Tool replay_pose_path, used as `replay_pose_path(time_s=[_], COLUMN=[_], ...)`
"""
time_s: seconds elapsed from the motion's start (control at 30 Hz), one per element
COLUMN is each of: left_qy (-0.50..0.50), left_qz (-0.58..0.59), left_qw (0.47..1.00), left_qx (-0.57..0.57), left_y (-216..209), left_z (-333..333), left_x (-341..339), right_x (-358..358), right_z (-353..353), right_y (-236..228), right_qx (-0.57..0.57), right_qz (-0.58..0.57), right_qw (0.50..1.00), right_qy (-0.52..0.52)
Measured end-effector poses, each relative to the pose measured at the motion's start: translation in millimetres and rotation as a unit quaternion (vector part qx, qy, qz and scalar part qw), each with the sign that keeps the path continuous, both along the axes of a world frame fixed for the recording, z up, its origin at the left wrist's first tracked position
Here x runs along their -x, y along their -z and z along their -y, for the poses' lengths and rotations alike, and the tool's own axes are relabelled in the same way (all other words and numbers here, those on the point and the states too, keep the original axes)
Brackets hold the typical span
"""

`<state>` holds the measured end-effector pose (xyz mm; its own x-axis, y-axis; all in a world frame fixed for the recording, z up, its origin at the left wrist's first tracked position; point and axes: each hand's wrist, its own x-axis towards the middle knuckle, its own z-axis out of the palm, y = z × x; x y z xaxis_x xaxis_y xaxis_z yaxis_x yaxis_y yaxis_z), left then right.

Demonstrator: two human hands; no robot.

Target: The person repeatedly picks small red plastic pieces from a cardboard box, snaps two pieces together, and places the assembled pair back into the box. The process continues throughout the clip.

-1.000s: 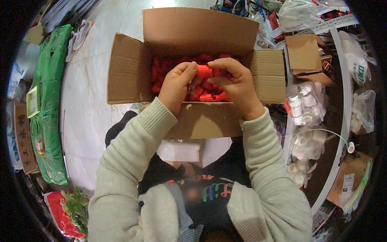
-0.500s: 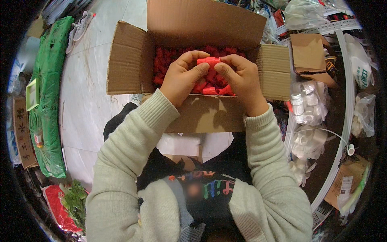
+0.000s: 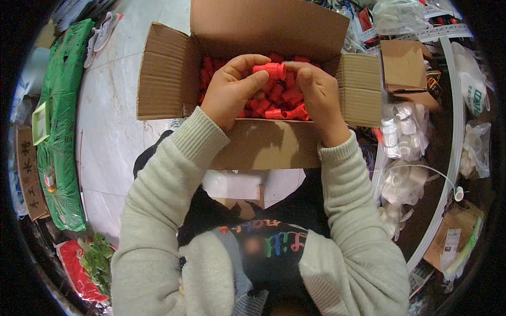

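Note:
Between the thumb and fingers of my left hand is a short red plastic pipe fitting, held lengthwise with its flared end toward the right. My right hand hovers just beside that flared end, fingers apart, slightly smeared by motion; I cannot tell whether the index fingertip touches the fitting. Both hands are over an open cardboard box holding many similar red fittings. A couple of loose fittings lie at the box's near edge, below the held one.
The box flaps stand spread outward. On the left, a long green wrapped bundle lies on the pale tiled floor, near a red bag with green leaves. At right are clear bags of white fittings and a small carton.
My right hand has come off the fitting and its fingers have parted. The left hand has moved slightly up and left, still holding the fitting, whose flared end now shows.

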<state>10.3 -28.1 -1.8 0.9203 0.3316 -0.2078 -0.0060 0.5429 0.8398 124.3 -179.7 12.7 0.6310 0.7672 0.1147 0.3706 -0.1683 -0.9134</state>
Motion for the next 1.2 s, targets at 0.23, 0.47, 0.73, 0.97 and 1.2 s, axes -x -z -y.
replay_pose_path(time_s=[0.23, 0.47, 0.73, 0.97, 1.2], left_qy=[0.007, 0.013, 0.021, 0.047, 0.111], left_qz=[-0.003, -0.007, -0.012, -0.042, -0.083], left_qw=[1.000, 1.000, 1.000, 0.997, 0.987], left_qx=[0.009, 0.026, -0.005, -0.046, -0.076], left_y=[1, 5, 5, 5, 13], left_z=[-1, -6, -11, -7, -11], left_x=[-2, -5, -10, -13, -19], right_x=[0, 7, 5, -11, -8], right_z=[-5, -2, -5, -12, -15], right_y=[1, -7, -10, 0, -2], right_qx=[-0.035, -0.053, -0.062, 0.023, 0.028], right_qz=[0.039, 0.029, 0.028, 0.037, 0.102], right_qw=[0.998, 0.997, 0.998, 0.999, 0.994], right_qy=[0.024, -0.038, -0.013, 0.027, -0.001])
